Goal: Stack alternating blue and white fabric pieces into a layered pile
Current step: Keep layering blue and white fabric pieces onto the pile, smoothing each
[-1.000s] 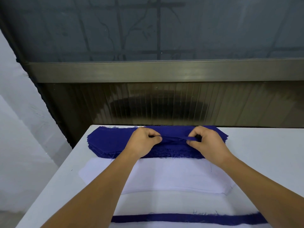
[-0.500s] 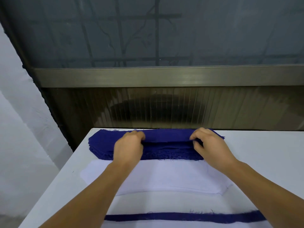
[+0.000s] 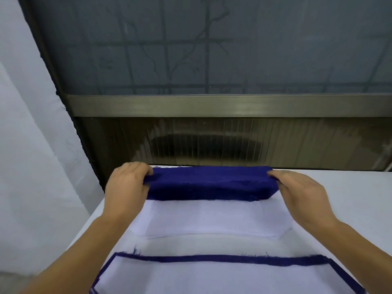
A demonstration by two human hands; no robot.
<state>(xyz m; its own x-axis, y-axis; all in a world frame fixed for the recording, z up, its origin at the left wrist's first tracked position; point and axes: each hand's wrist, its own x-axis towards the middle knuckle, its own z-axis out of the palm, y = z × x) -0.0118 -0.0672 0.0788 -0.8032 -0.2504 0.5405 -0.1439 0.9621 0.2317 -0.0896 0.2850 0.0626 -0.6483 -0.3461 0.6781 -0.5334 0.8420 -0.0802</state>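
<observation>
White wall (image 3: 31, 145) at left; dark window frame (image 3: 212, 105) and ribbed panel (image 3: 254, 141) just behind the table's far edge.
White table (image 3: 350, 187): bare surface right of the fabrics.
Left hand (image 3: 125, 187): fingers curled round the left end of the blue fabric piece (image 3: 210, 181).
Blue fabric piece: at the table's far edge, stretched between both hands, frayed near edge hanging over the white fabric stack (image 3: 212, 217).
Right hand (image 3: 301, 194): pinches the right end.
Layered pile (image 3: 212, 276): nearest, white on top, blue edge showing round it.
</observation>
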